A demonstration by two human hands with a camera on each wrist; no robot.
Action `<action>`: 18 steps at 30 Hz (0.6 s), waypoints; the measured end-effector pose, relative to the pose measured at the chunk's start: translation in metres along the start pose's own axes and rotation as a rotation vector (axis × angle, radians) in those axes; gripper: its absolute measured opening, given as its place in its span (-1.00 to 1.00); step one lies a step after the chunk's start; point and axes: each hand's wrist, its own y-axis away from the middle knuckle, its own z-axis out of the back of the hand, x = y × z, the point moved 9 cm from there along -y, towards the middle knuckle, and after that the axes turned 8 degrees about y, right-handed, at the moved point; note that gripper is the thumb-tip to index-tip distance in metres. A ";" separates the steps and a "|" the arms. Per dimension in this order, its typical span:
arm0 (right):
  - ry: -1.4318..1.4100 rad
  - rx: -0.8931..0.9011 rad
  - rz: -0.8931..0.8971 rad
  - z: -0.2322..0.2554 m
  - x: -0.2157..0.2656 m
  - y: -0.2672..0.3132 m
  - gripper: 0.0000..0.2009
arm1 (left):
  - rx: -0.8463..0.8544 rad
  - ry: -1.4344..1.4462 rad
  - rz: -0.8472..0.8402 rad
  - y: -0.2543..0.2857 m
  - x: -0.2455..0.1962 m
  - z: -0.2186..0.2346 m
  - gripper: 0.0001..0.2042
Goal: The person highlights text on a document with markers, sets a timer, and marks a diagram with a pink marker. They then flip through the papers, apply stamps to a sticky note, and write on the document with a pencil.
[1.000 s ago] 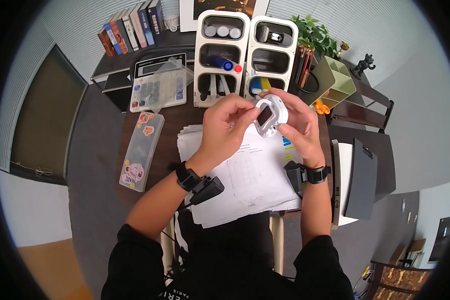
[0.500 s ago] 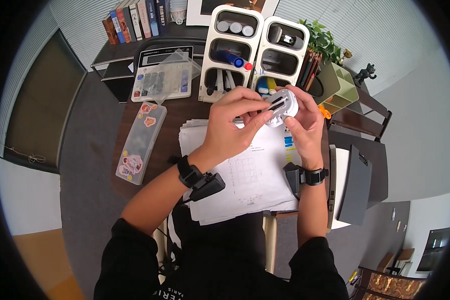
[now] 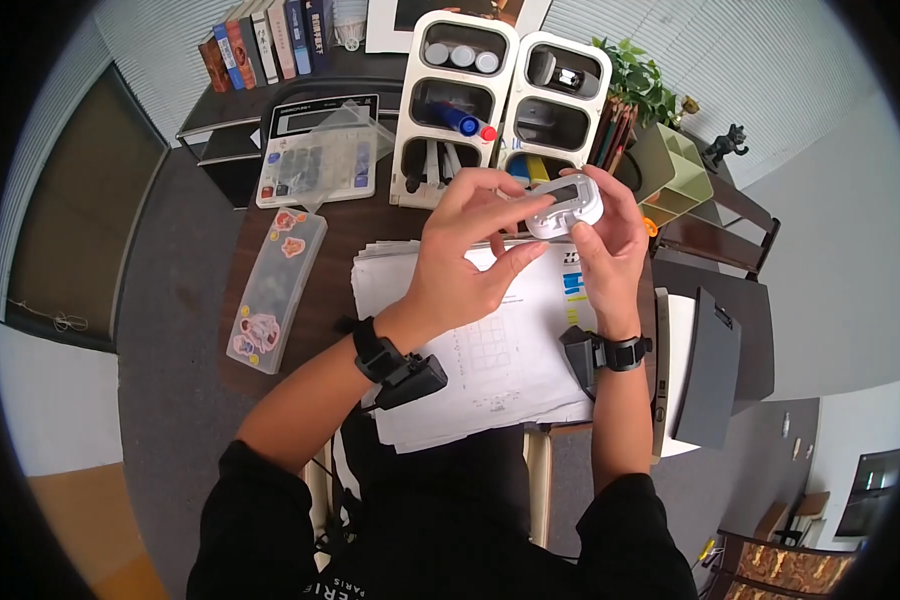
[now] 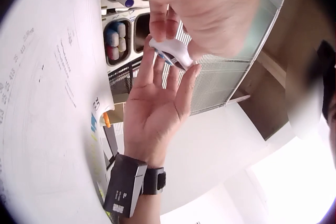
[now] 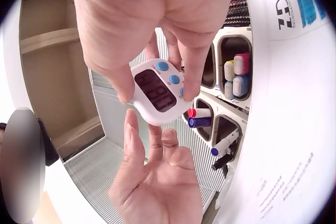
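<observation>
A small white digital timer (image 3: 558,222) is held up over the papers. The right wrist view shows its dark display (image 5: 155,90) and blue buttons (image 5: 174,79). My right hand (image 3: 612,260) grips the timer by its edges, thumb on one side and fingers on the other. From the left, my left hand (image 3: 460,250) reaches in, its forefinger extended at the timer's back and its thumb apart from the body. The back, with a dark recess, faces up in the head view.
Stacked papers (image 3: 490,350) lie beneath the hands. A stickered pencil case (image 3: 275,290) and a calculator (image 3: 320,165) are to the left. Behind stand a white organizer (image 3: 407,150) with pens and a green holder (image 3: 685,165). Orange scissors (image 3: 651,227) lie right.
The timer has tilted in my right hand, its back turning upward. My left hand's fingers, earlier pinching at the timer's back, have spread, with the thumb now away from it.
</observation>
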 end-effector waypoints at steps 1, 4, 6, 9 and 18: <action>-0.037 -0.002 -0.003 0.001 -0.002 0.001 -0.42 | 0.002 0.001 -0.002 -0.001 -0.001 -0.001 -0.62; -0.096 0.043 0.004 0.003 -0.007 0.003 -0.45 | 0.003 0.017 0.040 -0.003 0.003 -0.003 -0.56; -0.146 0.038 0.012 -0.002 -0.001 0.002 -0.56 | 0.074 0.058 0.014 -0.002 0.005 -0.009 -0.58; -0.067 0.025 0.011 0.009 -0.008 0.005 -0.73 | -0.039 0.245 0.066 0.000 0.013 -0.005 -0.71; 0.085 0.109 -0.208 0.007 -0.007 0.008 -0.81 | -0.024 0.302 0.329 0.010 0.044 -0.003 -0.75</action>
